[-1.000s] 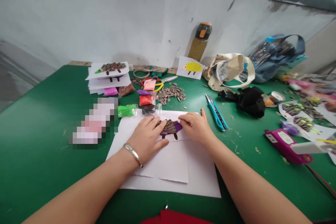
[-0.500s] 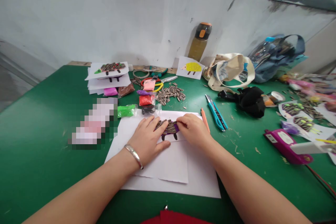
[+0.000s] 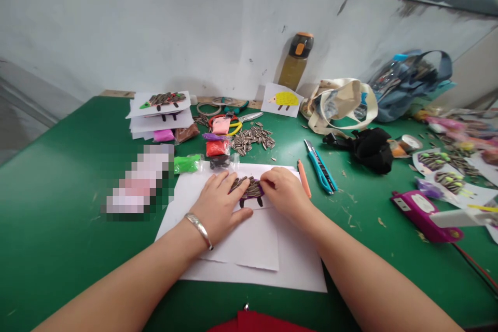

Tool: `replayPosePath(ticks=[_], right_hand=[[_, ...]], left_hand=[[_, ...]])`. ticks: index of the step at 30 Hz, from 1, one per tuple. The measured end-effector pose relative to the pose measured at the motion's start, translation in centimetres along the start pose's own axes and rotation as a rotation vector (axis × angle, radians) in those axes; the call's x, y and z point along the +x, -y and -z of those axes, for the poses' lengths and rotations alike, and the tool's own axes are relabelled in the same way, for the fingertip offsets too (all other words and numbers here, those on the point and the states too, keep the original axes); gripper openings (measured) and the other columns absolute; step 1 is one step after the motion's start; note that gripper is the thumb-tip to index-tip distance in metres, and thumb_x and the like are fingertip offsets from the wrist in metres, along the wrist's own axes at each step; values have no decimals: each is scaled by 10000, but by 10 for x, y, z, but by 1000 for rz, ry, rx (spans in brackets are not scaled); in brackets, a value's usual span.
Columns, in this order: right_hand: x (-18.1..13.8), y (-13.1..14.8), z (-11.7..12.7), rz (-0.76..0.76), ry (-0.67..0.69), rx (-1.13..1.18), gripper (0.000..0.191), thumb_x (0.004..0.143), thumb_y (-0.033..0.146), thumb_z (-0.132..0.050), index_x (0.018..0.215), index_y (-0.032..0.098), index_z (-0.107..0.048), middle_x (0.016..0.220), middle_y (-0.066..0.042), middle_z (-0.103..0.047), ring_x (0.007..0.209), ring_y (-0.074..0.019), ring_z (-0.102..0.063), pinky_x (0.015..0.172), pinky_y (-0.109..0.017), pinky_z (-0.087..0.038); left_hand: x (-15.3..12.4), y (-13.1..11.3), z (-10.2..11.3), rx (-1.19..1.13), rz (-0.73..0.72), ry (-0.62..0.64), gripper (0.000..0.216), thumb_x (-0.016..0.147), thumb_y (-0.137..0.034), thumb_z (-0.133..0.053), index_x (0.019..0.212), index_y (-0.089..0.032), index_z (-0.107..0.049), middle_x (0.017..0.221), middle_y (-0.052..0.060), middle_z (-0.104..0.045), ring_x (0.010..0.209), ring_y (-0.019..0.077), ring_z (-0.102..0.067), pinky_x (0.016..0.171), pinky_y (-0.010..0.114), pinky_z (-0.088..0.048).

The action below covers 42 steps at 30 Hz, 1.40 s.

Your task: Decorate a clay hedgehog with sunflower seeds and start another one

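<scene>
The left hand (image 3: 223, 199) is laid palm down on the paper (image 3: 249, 244), with its fingers and thumb spread and the fingertips brought to the left part of a purple figure (image 3: 254, 197). This figure lies on a smaller white sheet near the far edge of a larger sheet (image 3: 299, 275), between the two hands. Its back is covered with sunflower seeds (image 3: 251, 187), and two short black legs (image 3: 260, 202) are seen below. By the right hand (image 3: 286, 192), the right end of the figure is touched; the thumb and forefinger are pressed together at the tips, and whether a seed is pinched there cannot be told. A silver bracelet (image 3: 199, 229) is worn on the left wrist.

Just to the right of the sheets, an orange pen (image 3: 304, 179) is laid beside a blue cutter (image 3: 321, 168). Beyond the sheets, a loose heap of seeds (image 3: 252, 139) is spread on the green table (image 3: 78, 176), near scissors (image 3: 249, 118). At the far edge of the paper, a black packet (image 3: 221, 162) and a green packet (image 3: 187, 164) are set, with a red packet (image 3: 218, 148) behind. Farther back, a yellow animal picture (image 3: 284, 98) is propped in front of a bottle (image 3: 295, 65).
</scene>
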State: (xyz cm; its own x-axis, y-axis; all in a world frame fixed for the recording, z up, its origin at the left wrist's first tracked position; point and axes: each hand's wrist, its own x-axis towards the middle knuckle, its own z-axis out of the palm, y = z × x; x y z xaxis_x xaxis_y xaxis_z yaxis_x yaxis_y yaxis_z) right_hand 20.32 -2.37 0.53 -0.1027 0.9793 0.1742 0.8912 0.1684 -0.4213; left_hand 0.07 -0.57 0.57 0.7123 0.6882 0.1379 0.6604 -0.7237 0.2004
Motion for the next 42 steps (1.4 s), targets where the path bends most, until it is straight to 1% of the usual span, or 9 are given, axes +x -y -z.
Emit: replayPosePath(ticks=[6, 13, 15, 19, 21, 23, 27, 33, 42], right_hand=[[2, 1, 4, -13, 22, 5, 214, 860, 122, -525, 726, 180, -682, 715, -23, -611, 737, -152, -536, 691, -262, -346], [3, -8, 9, -159, 1, 107, 231, 877, 220, -491, 780, 237, -700, 835, 4, -711, 841, -168, -615, 857, -312, -356], [9, -5, 11, -169, -6, 84, 234, 867, 224, -489, 802, 248, -712, 855, 3, -721, 857, -178, -616, 849, -315, -360], [36, 8, 17, -83, 13, -54, 260, 854, 214, -477, 820, 251, -733, 882, -12, -724, 809, -177, -594, 676, -269, -352], [53, 13, 18, -33, 51, -107, 261, 842, 197, -474, 760, 229, -719, 834, -18, -714, 761, -166, -583, 634, -262, -335], [69, 16, 15, -4, 62, -122, 267, 841, 181, -467, 735, 221, -709, 791, -14, -705, 729, -157, -574, 624, -257, -336], [91, 17, 1, 45, 56, -161, 281, 850, 164, -454, 818, 210, -730, 862, -44, -715, 789, -176, -590, 682, -265, -370], [97, 15, -14, 115, 64, -215, 298, 854, 156, -465, 895, 180, -759, 917, -104, -710, 877, -218, -598, 791, -302, -394], [89, 13, -7, 160, 137, -234, 295, 846, 132, -476, 911, 191, -758, 902, -91, -697, 886, -208, -593, 817, -292, -402]], left_hand=[[0, 0, 0, -16, 1, -2, 602, 848, -464, -615, 1354, -149, -530, 1338, 182, -529, 1268, 378, -421, 1054, 581, -341], [-2, 1, -2, -9, 4, -18, 599, 862, -469, -584, 1371, -163, -509, 1346, 176, -520, 1273, 369, -409, 1057, 573, -326], [-3, 1, -3, -22, 2, -36, 602, 866, -473, -575, 1382, -173, -491, 1343, 166, -523, 1267, 356, -414, 1057, 565, -325], [-3, 0, -1, -17, 14, -39, 619, 854, -475, -596, 1383, -175, -482, 1344, 160, -521, 1247, 347, -430, 1056, 546, -324], [-3, -1, 1, -17, 16, -25, 625, 843, -472, -614, 1377, -172, -488, 1336, 160, -527, 1240, 348, -435, 1051, 535, -330], [-2, -2, 3, -23, 22, -10, 630, 832, -467, -630, 1367, -160, -499, 1333, 167, -530, 1240, 355, -434, 1051, 533, -331], [-2, -4, 7, -26, 35, 17, 632, 835, -482, -630, 1353, -140, -515, 1341, 180, -526, 1236, 361, -432, 1059, 541, -320], [-2, -5, 11, -29, 44, 45, 625, 836, -494, -618, 1341, -137, -525, 1338, 183, -526, 1243, 373, -431, 1057, 546, -329], [-2, -4, 8, -27, 33, 5, 619, 831, -482, -627, 1337, -141, -527, 1321, 181, -537, 1227, 363, -442, 1055, 548, -328]])
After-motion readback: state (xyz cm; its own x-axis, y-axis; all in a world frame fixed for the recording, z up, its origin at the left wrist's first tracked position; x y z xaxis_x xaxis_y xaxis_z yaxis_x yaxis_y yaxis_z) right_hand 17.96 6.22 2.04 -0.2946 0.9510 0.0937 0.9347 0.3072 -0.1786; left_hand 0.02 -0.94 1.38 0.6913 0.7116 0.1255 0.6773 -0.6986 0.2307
